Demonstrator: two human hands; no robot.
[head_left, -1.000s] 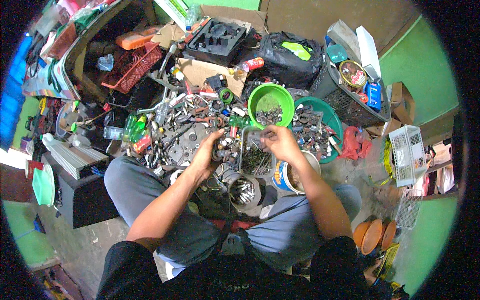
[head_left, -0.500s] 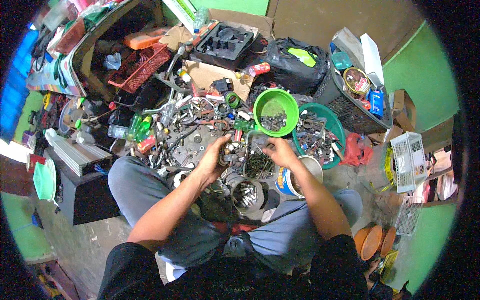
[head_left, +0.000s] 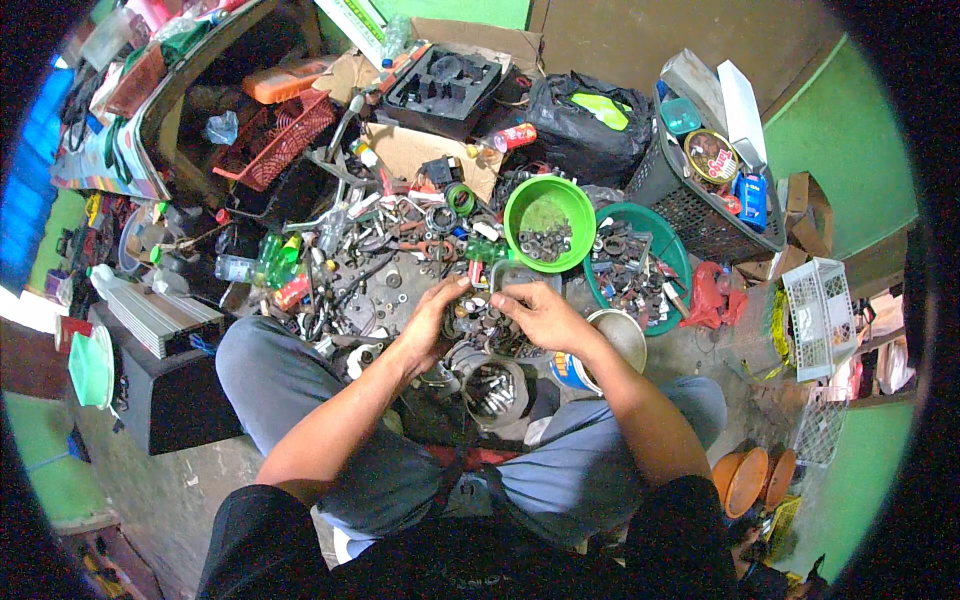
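Note:
In front of my lap, my left hand (head_left: 428, 325) is curled with its palm turned inward, around small dark metal parts (head_left: 462, 318) that show at its fingers. Close beside it, my right hand (head_left: 540, 315) is bent in a pinch, its fingertips over those parts; whatever lies in the pinch is too small to make out. A clear plastic tub (head_left: 512, 272) is partly hidden behind the right hand. Just beyond stands a bright green bowl (head_left: 512, 222) with metal nuts in it. Nearer my lap sits a round container (head_left: 519, 402) of small pale cylindrical pieces.
A dark green basket (head_left: 684, 255) of mixed hardware stands right of the bowl. By my right forearm is a white and blue bucket (head_left: 572, 372). Loose metal parts (head_left: 380, 270) and bottles spread over the floor at left. A black speaker-like box (head_left: 180, 410) flanks my left knee.
My right hand has moved left, toward the left hand, and now covers more of the tub of dark bits. My left hand stays almost in place.

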